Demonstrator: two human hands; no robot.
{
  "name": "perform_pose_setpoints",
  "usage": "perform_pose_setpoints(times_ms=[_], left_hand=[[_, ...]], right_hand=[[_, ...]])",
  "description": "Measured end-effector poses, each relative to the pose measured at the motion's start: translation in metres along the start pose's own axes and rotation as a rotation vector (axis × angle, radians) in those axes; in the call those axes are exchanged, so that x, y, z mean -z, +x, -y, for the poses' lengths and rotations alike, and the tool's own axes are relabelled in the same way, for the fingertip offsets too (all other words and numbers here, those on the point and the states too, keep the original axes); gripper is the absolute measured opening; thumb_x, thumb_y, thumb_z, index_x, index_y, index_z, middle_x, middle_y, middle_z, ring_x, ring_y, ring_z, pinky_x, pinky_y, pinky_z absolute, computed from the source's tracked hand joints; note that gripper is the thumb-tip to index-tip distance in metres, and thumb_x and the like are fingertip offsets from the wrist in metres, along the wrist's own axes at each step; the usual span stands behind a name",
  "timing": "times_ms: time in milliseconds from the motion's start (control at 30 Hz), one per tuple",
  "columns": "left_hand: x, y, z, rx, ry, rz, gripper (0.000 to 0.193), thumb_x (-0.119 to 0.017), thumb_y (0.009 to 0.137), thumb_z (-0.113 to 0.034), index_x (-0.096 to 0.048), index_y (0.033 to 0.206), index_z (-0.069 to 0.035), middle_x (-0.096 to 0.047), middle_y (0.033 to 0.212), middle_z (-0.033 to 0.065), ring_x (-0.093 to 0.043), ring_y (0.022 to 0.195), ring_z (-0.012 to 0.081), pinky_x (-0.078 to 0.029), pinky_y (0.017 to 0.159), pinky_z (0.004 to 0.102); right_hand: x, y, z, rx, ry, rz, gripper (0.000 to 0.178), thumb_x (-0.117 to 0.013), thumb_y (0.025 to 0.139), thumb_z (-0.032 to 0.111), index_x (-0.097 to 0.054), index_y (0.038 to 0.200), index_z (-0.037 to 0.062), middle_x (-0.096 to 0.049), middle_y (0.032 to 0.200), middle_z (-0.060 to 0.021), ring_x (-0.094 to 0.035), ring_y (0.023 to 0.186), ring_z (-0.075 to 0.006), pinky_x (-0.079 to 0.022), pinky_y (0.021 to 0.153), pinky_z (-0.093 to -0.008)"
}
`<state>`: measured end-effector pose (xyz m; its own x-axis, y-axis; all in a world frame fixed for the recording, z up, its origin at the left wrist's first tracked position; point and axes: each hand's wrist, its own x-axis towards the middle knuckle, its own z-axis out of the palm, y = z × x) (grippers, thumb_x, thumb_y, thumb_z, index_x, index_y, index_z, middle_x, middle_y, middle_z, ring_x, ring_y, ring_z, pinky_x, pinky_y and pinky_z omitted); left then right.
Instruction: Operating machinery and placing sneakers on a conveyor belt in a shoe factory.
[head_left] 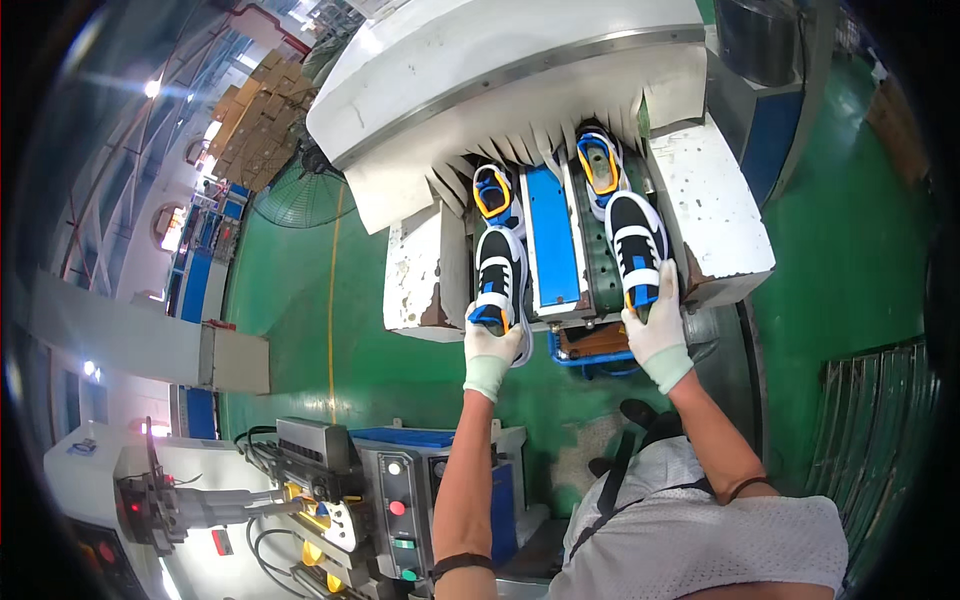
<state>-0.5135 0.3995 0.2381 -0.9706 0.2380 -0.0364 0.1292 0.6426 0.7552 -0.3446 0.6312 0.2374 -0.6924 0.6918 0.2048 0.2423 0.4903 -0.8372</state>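
Facing held sneakers (634,240): slitted curtain (530,115).

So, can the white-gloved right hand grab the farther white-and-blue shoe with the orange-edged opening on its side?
Probably not directly: the right hand is holding a nearer black-and-white shoe, which sits between it and the farther shoe.
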Motion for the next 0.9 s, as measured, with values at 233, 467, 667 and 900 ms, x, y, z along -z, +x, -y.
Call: perform_pose_setpoints(times_ms=[233, 467, 667, 900], left_hand=[[-0.001, -0.014, -0.011, -0.143, 0.051, -0.114, 0.101, -0.081, 0.070, -0.019, -0.023, 0.148, 0.012, -0.042, 0.144, 0.0311, -0.047, 0.133, 0.0374, -0.039, 0.111, 0.0362], [0.013, 0.007, -0.015, -0.130, 0.013, 0.016, 0.097, -0.077, 0.073, -0.013, -0.021, 0.147, 0.012, -0.043, 0.140, 0.0296, -0.050, 0.128, 0.0360, -0.040, 0.109, 0.0359], [0.015, 0.019, -0.002, -0.148, -0.003, 0.059, 0.087, -0.078, 0.072, -0.013, -0.029, 0.141, 0.008, -0.052, 0.129, 0.0253, -0.056, 0.121, 0.0340, -0.044, 0.104, 0.0362], [0.032, 0.022, -0.023, -0.136, 0.001, 0.079, 0.081, -0.079, 0.069, -0.013, -0.037, 0.135, 0.006, -0.054, 0.124, 0.0242, -0.056, 0.117, 0.0363, -0.045, 0.103, 0.0367]], right_hand=[[-0.001, 0.004, 0.007, 0.022, 0.054, -0.031, 0.088, -0.070, 0.082, 0.008, -0.017, 0.151, -0.0083, -0.030, 0.152, -0.0310, -0.032, 0.142, -0.0421, -0.027, 0.118, -0.0408], [-0.008, 0.021, 0.008, 0.026, -0.020, -0.072, 0.082, -0.070, 0.084, 0.013, -0.024, 0.149, -0.0079, -0.036, 0.149, -0.0291, -0.037, 0.140, -0.0385, -0.029, 0.117, -0.0396], [0.007, 0.009, 0.012, 0.058, 0.010, 0.017, 0.082, -0.063, 0.086, 0.010, -0.017, 0.151, -0.0078, -0.031, 0.150, -0.0318, -0.034, 0.141, -0.0423, -0.028, 0.117, -0.0410], [-0.001, 0.006, 0.014, 0.089, -0.042, 0.034, 0.078, -0.058, 0.087, 0.007, -0.017, 0.152, -0.0083, -0.029, 0.152, -0.0310, -0.031, 0.143, -0.0419, -0.024, 0.119, -0.0407]])
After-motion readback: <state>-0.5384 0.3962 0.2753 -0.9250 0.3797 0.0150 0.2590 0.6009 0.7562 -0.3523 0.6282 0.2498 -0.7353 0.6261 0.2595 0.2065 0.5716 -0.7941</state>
